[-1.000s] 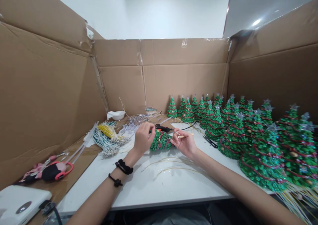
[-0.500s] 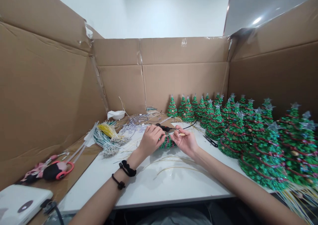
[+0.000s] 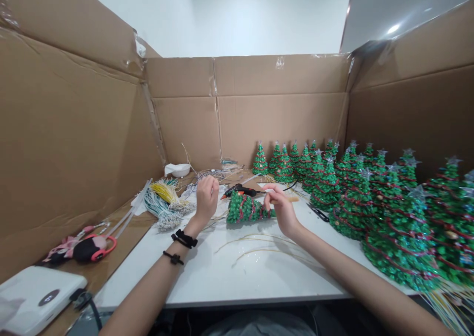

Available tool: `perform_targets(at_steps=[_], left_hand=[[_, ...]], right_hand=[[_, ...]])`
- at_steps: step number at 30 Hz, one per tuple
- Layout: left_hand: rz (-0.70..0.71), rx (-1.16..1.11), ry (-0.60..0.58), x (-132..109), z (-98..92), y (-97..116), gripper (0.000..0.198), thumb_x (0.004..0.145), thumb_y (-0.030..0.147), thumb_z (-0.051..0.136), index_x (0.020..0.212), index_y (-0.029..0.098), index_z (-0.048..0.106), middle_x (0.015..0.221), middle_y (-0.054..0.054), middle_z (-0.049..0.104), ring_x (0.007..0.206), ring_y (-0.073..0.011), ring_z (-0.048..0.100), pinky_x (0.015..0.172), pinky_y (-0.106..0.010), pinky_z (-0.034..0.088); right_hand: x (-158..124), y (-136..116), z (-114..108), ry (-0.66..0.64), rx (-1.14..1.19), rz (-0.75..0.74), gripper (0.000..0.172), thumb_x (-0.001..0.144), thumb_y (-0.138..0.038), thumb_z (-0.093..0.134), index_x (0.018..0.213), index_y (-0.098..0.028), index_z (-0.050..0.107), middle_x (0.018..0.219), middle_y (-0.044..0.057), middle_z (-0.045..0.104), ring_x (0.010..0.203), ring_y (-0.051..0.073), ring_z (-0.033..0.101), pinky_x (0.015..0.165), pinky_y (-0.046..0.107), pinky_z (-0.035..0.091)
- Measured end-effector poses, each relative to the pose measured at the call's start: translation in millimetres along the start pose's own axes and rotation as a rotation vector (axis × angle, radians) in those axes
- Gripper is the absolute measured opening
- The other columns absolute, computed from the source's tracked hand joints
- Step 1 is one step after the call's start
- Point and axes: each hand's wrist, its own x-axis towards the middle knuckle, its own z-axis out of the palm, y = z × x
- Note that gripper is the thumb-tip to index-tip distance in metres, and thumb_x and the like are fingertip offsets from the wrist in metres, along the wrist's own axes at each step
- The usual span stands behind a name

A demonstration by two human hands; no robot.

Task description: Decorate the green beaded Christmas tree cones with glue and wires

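- The small beaded Christmas tree (image 3: 248,209), green with a red garland, lies on its side on the white surface (image 3: 207,281), near the middle, its tip pointing right.
- The right hand (image 3: 282,210) is at the tree's tip, touching it. Its grip is pinched closed on a slim tan-handled tool (image 3: 292,198), which sticks out to the right.
- The left hand (image 3: 206,196) is raised just left of the tree, not touching it. Its back faces the camera, so I cannot tell whether the grip is apart or closed. Two black wristbands (image 3: 181,245) circle the left wrist.
- A black hot glue gun (image 3: 240,191) with an orange trigger lies just behind the tree, between the hands.
- Thin yellow strands (image 3: 259,247) are strewn on the surface in front of the tree.
- Bundles of beaded wire (image 3: 166,205), yellow and pale green, lie left of the left hand, and a white bowl (image 3: 177,170) sits behind them.
- Black scissors (image 3: 318,213) lie right of the right hand, beside rows of upright beaded trees (image 3: 355,202) topped with silver stars.
- Cardboard walls (image 3: 281,118) surround the surface.
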Motion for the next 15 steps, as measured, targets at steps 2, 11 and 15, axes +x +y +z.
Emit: perform_targets(at_steps=[2,11,15], left_hand=[[-0.036,0.024,-0.019,0.0,2.2,-5.5,0.028,0.091,0.025,0.031,0.064,0.022,0.037,0.063,0.0,0.043,0.067,-0.0177,0.043,0.067,-0.032,0.035],[-0.01,0.009,-0.006,-9.3,11.7,3.0,0.03,0.086,0.017,0.04,0.116,0.019,0.04,0.112,-0.011,0.049,0.105,-0.0224,0.044,0.091,-0.039,0.037],[-0.006,-0.057,-0.016,-9.7,8.9,9.6,0.027,0.087,0.016,0.038,0.113,0.021,0.043,0.1,-0.007,0.052,0.095,-0.0206,0.048,0.087,-0.038,0.038]], right_hand=[[-3.3,-1.2,0.5,-0.114,-0.253,-0.138,0.015,0.083,-0.023,0.048,0.092,-0.021,0.06,0.051,-0.005,0.048,0.05,0.014,0.042,0.055,0.024,0.036],[-14.6,11.1,2.5,-0.862,-1.152,-0.448,0.033,0.077,-0.007,0.049,0.105,-0.022,0.057,0.08,0.004,0.059,0.069,0.016,0.052,0.064,0.023,0.035],[-16.2,21.4,-1.4,-0.944,-1.285,-0.411,0.037,0.076,-0.008,0.053,0.111,-0.022,0.055,0.081,0.003,0.058,0.066,0.015,0.053,0.061,0.022,0.035]])
